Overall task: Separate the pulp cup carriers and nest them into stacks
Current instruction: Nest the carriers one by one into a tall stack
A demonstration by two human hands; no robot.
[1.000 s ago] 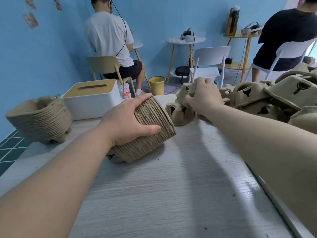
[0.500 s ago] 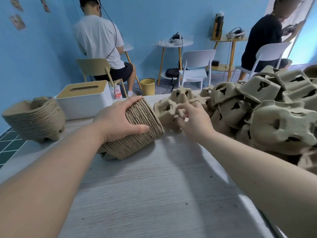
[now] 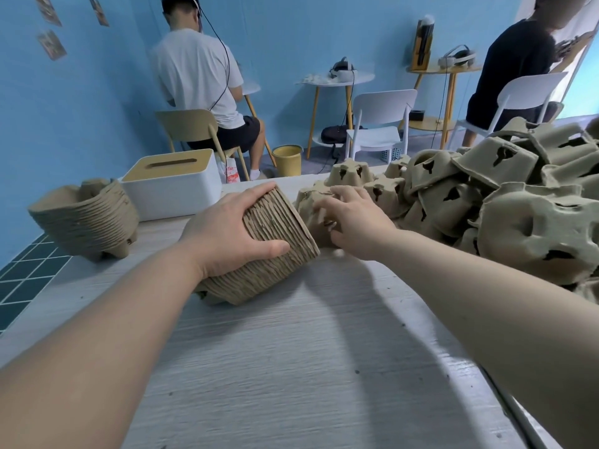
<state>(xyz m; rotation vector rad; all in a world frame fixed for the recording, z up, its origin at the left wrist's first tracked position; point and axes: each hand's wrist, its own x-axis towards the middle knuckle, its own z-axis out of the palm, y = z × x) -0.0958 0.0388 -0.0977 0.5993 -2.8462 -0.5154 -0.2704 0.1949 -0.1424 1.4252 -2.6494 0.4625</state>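
Observation:
My left hand (image 3: 227, 231) grips a tilted, nested stack of brown pulp cup carriers (image 3: 275, 251) that rests on the grey wooden table (image 3: 291, 367). Just right of it, my right hand (image 3: 353, 222) lies over a loose carrier (image 3: 308, 205) with fingers curled onto it. A large heap of loose carriers (image 3: 486, 196) fills the table's right side. Another nested stack (image 3: 84, 218) stands upright at the far left of the table.
A white tissue box with a tan lid (image 3: 171, 183) sits behind the left stack. Beyond the table's far edge are two seated people, chairs, a yellow bin (image 3: 287, 158) and small round tables. Tiled floor shows at the left.
My right hand has drawn a loose carrier from the heap toward the held stack. The left hand keeps its grip on the stack, which has barely moved.

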